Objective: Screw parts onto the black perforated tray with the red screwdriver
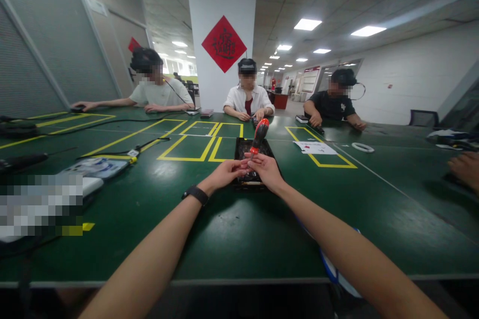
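A screwdriver (261, 133) with a red and black handle stands tilted in front of me, handle up and leaning slightly right. My right hand (265, 169) is closed, its fingers pinching the shaft just under the handle. From the other side my left hand (226, 173), wearing a black wristband, brings its closed fingertips against the shaft's lower part; whatever they pinch is too small to make out. Both hands are over a black open tray (251, 187). Dark parts inside it are largely covered by my fingers, and the screwdriver's tip is hidden.
The green table (209, 239) bears yellow tape outlines. At left lie a power tool (22, 162), cables and a bagged item (108, 165). A paper sheet (315, 148) and a tape roll (362, 147) lie right. Several people sit around; one's hand (466, 169) reaches in at right.
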A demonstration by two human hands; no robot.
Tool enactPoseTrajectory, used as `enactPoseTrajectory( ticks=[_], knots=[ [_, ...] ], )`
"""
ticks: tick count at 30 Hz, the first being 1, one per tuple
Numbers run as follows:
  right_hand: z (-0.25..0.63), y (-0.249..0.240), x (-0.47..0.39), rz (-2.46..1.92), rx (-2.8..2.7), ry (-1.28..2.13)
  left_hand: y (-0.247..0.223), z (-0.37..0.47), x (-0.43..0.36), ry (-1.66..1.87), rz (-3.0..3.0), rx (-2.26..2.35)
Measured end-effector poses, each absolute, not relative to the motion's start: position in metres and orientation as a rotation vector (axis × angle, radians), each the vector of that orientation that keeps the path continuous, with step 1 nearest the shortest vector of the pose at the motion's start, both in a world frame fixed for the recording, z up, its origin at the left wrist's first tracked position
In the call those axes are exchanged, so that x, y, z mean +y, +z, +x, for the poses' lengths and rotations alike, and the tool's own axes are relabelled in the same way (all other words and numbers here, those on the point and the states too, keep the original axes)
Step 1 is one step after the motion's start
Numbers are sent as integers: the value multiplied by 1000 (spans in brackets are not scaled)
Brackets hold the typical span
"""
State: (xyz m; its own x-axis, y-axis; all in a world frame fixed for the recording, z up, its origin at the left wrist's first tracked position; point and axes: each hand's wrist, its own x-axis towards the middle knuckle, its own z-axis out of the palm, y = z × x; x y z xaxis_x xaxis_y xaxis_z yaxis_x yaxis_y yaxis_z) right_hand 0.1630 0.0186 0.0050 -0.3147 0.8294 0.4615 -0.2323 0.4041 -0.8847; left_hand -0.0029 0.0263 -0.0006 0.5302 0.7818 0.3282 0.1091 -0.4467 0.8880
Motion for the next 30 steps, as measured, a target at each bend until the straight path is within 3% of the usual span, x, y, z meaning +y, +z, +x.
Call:
enactPoseTrajectory(
  ticks=[30],
  knots=[
    [161, 0, 26, -617, -1490, 1011, 0, -1, 24, 977, 1888, 835]
  ],
)
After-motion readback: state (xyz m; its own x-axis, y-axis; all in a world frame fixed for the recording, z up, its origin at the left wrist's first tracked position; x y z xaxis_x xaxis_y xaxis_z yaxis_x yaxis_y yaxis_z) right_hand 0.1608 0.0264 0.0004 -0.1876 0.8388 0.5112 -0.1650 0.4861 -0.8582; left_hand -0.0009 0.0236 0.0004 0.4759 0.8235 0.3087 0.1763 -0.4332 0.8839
